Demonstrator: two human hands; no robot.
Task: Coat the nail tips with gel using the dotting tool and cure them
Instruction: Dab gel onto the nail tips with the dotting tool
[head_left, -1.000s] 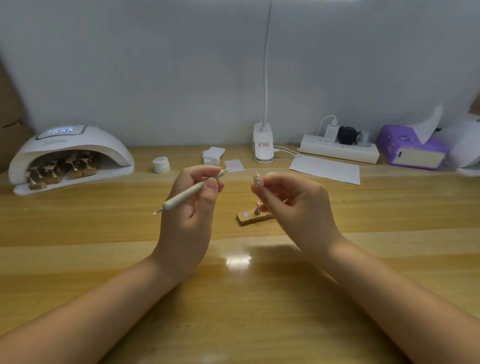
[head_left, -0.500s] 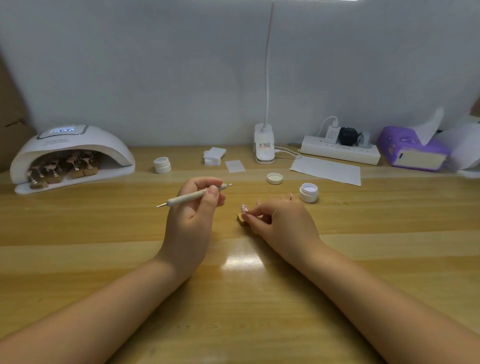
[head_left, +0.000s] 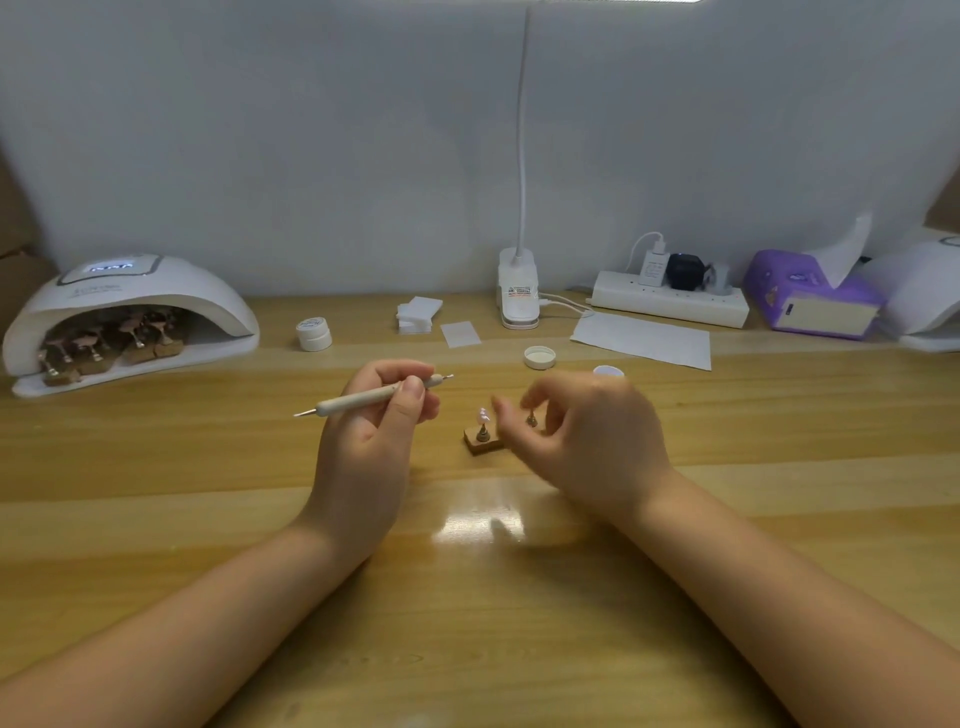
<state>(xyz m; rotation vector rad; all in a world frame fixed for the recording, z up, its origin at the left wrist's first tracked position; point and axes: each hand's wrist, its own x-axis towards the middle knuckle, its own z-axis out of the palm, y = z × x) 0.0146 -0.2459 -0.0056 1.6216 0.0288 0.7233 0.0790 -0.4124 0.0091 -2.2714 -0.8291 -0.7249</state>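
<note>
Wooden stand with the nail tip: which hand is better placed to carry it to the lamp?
Probably the right hand: it hangs free beside the wooden stand, while the left hand grips the dotting tool.

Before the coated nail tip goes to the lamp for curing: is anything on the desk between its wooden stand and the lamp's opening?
Nothing visible blocks it. The wooden stand has bare desk leftward to the lamp; only the left hand hovers across that line.
</note>
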